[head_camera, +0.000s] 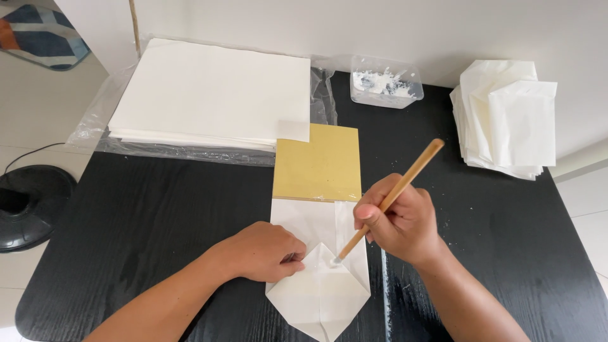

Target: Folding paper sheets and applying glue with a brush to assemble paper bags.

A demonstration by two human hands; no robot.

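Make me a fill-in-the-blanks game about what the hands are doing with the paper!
1. The right hand holds a wooden ____.
2. The left hand presses down the folded white ____.
3. The tabletop is coloured ____.
4. The clear plastic tub stands at the table's ____ edge.

Missing words: brush; paper; black; far

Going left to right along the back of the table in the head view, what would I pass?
Stack of white sheets → clear plastic tub of white paste → pile of folded white paper.
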